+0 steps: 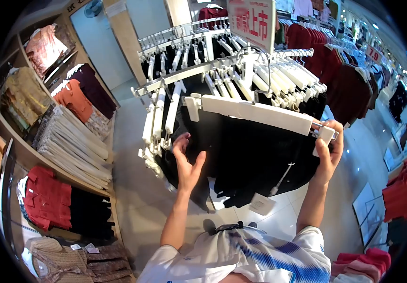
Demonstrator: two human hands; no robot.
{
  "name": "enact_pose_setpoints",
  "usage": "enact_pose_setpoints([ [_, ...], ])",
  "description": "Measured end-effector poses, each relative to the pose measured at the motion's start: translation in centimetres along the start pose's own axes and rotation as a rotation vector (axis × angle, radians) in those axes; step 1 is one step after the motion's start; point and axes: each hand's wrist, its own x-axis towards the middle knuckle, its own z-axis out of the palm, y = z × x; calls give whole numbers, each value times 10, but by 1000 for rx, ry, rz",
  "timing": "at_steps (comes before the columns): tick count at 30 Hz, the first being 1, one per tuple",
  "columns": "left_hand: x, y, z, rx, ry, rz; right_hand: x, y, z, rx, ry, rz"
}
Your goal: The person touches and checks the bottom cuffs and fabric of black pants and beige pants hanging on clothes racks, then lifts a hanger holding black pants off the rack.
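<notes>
My right hand [328, 151] pinches the white clip at the right end of a white clip hanger [260, 113]. Black clothing [260, 151] hangs below the hanger, with a pale paper tag [262, 204] dangling from a string. Whether the right clip grips the cloth is unclear. The hanger's left clip [193, 107] stands apart from the dark cloth. My left hand [188, 165] is open beside the left part of the clothing, thumb and fingers spread. Dark folds blend together, so I cannot make out the garment's exact kind.
A round metal rack [189, 73] packed with white hangers and dark clothes stands right ahead, topped by a red-lettered sign [253, 23]. Wall shelves [24, 146] with clothes line the left. Red and dark garments [349, 85] hang at the right, over a tiled floor [137, 207].
</notes>
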Motion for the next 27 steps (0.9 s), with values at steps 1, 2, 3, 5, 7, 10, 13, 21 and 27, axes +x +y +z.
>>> enact_pose_setpoints([
  [1, 2, -12, 1, -102, -10, -78, 2, -3, -6, -14, -6, 13],
  [2, 5, -7, 2, -321, -25, -249, 5, -7, -13, -28, -10, 25],
  [3, 12, -9, 0, -431, -53, -282, 9, -7, -19, -31, -24, 37],
  [5, 34, 22, 3, -750, -189, -385, 15, -3, -31, -7, -61, 43],
  [7, 45, 35, 5, -818, -148, -442, 22, 3, -40, 55, -98, 19],
  [10, 57, 54, 10, -906, -130, -460, 35, 14, -54, 59, -135, 31],
  [13, 66, 76, 16, -794, -170, -392, 46, 22, -65, 58, -160, 140],
  [21, 77, 82, 29, -752, -163, -328, 68, 30, -70, 39, -251, 289],
  [27, 95, 91, 17, -667, -233, -333, 77, 39, -54, 9, -183, 228],
])
